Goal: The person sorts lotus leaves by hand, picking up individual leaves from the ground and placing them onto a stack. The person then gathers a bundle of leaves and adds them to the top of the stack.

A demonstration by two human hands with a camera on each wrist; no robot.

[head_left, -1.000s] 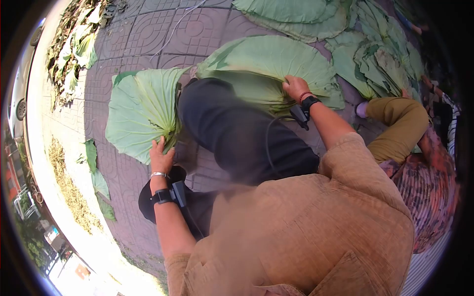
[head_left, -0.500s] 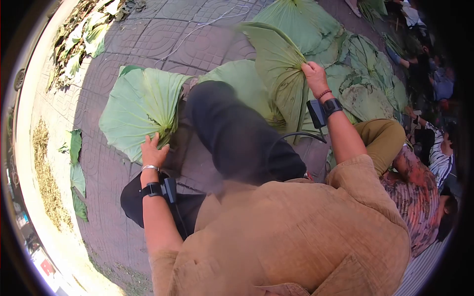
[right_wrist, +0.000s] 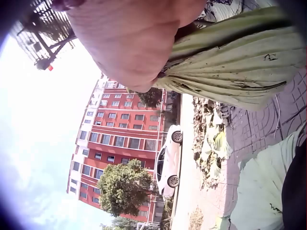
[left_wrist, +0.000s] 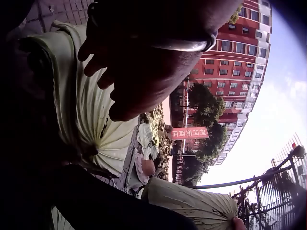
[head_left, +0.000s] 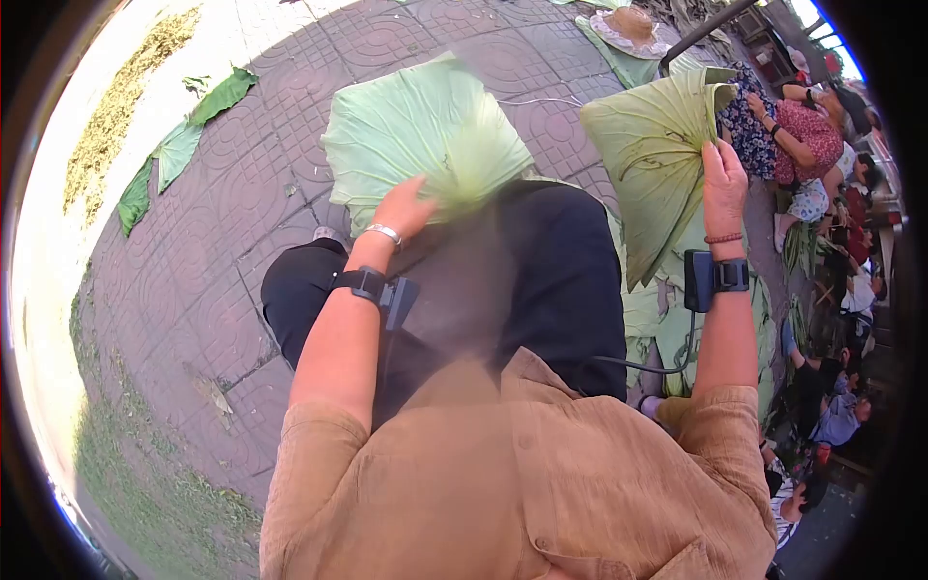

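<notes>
My right hand [head_left: 723,188] grips a folded lotus leaf [head_left: 648,135] at its gathered, veined middle, raised at the right above my knee. That leaf fans out from the fingers in the right wrist view too, yellow-green with small dark marks. Before my knees on the paving lies a pale green stack of folded lotus leaves [head_left: 396,126], its veins running together near my leg. My left hand [head_left: 401,208] is over the near edge of the stack, fingers extended and holding nothing. The left wrist view shows the left fingers close above the stack [left_wrist: 103,129].
More lotus leaves [head_left: 667,338] lie beside my right leg. A straw hat [head_left: 633,29] is at the far right, near a seated person [head_left: 793,140]; other people sit along that side. Loose leaf pieces [head_left: 177,155] lie on the left paving. A cable [head_left: 648,365] hangs from my right wrist.
My right hand has lifted a leaf off the right-hand pile and carried it up and rightward. The left hand has come off the stack's edge slightly. The head view has turned.
</notes>
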